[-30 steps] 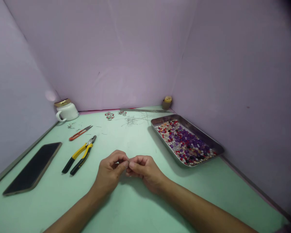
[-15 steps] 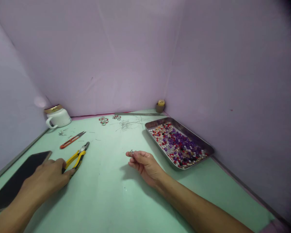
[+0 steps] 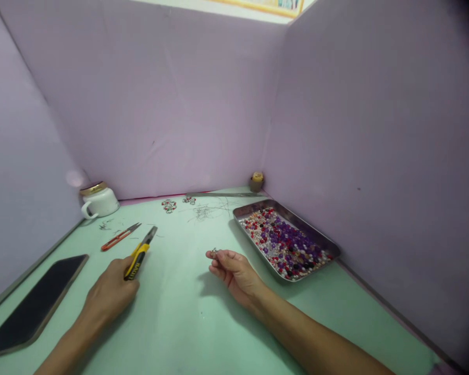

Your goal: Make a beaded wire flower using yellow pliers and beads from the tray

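Note:
My left hand (image 3: 115, 286) is wrapped round the yellow and black handles of the pliers (image 3: 139, 256), whose jaws point up and away. Between thumb and forefinger, my right hand (image 3: 236, 272) pinches a small wire and bead piece (image 3: 214, 251); its details are too small to tell. To the right of that hand lies a metal tray (image 3: 254, 247) of purple, red, white and black beads (image 3: 293, 237). Orange-handled snips (image 3: 119, 238) rest beyond my left hand.
A dark phone (image 3: 37, 299) lies at the left. Farther back are a white lidded mug (image 3: 101, 202), beaded wire pieces (image 3: 169, 206), loose wires (image 3: 203, 211), a bundle of rods (image 3: 226, 195) and a small pot (image 3: 257, 182). Pale walls enclose the green table.
The pliers have closed in my left hand and moved right, away from the phone. My right hand still pinches the small piece. The camera view has tilted up a little.

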`<state>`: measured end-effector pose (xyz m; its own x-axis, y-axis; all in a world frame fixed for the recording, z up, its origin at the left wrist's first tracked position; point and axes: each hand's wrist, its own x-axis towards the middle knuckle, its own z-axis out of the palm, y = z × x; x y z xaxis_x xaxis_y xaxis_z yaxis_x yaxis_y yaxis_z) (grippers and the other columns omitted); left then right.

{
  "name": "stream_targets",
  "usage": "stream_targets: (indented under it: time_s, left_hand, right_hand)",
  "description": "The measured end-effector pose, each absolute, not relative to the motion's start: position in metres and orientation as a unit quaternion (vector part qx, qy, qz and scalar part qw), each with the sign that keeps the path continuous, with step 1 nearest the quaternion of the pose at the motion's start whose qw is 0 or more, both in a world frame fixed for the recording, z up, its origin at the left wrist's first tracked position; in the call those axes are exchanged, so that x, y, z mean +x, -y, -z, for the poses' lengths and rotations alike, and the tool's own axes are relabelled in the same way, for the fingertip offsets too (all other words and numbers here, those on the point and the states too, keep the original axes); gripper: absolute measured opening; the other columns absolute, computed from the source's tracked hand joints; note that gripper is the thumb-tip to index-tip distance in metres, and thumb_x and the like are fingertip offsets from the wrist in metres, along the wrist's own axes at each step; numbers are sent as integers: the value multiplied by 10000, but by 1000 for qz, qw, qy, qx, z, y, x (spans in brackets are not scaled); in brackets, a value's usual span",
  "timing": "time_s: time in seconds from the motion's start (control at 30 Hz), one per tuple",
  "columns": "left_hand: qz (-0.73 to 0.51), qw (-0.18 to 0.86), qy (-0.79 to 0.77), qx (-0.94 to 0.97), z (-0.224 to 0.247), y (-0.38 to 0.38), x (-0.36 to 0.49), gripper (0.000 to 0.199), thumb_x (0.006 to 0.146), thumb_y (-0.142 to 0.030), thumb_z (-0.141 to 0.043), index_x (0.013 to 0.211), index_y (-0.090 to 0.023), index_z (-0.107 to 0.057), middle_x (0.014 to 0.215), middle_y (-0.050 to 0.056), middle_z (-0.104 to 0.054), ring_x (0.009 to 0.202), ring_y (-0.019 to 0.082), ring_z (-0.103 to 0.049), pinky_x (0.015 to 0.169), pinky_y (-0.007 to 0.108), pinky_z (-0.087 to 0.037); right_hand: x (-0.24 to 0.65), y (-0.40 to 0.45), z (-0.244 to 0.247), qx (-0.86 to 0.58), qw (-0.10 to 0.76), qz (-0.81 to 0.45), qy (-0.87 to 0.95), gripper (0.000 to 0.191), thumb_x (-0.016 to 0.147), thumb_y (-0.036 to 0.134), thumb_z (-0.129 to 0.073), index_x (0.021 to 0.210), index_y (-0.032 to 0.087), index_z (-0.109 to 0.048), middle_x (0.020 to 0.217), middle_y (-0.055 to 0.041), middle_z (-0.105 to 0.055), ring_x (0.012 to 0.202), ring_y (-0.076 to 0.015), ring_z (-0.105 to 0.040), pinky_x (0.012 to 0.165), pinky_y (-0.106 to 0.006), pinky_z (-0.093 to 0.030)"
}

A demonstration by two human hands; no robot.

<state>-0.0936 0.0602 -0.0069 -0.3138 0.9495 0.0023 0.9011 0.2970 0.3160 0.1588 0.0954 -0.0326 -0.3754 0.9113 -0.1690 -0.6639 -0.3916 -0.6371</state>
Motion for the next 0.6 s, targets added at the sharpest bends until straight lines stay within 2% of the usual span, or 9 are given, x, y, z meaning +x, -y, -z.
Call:
stream_targets:
  time_s: [0.1,0.17,0.2,0.27,0.37,0.5,0.6]
  left_hand:
    - [-343,196,-722,568,1,-49,-78,379,565,-168,-406,925,-227,-504,1044,61,-577,840,243,-589,736,345,-465]
    - [-390,258,-662,585,-1,-40,-65,463,571,-172,-423,1022,-241,-504,1169,38,-532,959,245,-557,816,337,-448]
    - [-389,258,-647,603,-1,-36,-58,463,607,-192,-436,1064,-242,-497,1189,37,-520,1012,250,-529,852,344,-430]
    - [-365,223,-611,666,2,-29,-45,415,686,-232,-447,1099,-236,-489,1205,48,-491,1088,243,-472,888,337,-411]
    - [-284,136,-574,756,14,-22,-32,425,724,-153,-415,1135,-254,-461,1230,57,-442,1074,221,-485,858,323,-440]
    - [-214,-57,-550,805,30,-20,-29,623,634,-35,-410,1217,-255,-378,1288,102,-376,1124,274,-425,860,409,-431]
    - [-177,-168,-539,806,31,-21,-26,611,574,0,-423,1159,-171,-449,1268,171,-375,1049,321,-455,816,471,-427]
  right_hand:
    - [160,-96,32,-258,501,-790,242,236,546,222,-769,674,79,-630,797,-65,-660,583,-69,-589,629,-190,-530]
    - [160,-96,31,-263,507,-784,244,243,537,224,-773,666,77,-628,785,-66,-660,574,-69,-586,624,-192,-528]
    - [161,-96,31,-266,509,-781,245,247,533,226,-775,661,76,-626,781,-67,-660,570,-69,-585,620,-194,-528]
    - [161,-96,30,-268,512,-778,247,250,528,231,-777,656,77,-626,777,-69,-660,565,-71,-583,615,-198,-528]
    - [160,-96,29,-267,515,-776,248,252,517,237,-782,643,81,-629,779,-73,-662,559,-73,-584,606,-196,-525]
    - [159,-96,31,-273,517,-767,262,254,492,247,-791,615,88,-637,775,-70,-665,556,-79,-585,616,-215,-524]
    - [157,-97,34,-281,525,-752,282,252,493,266,-789,610,92,-650,655,-38,-649,540,-83,-576,621,-234,-522]
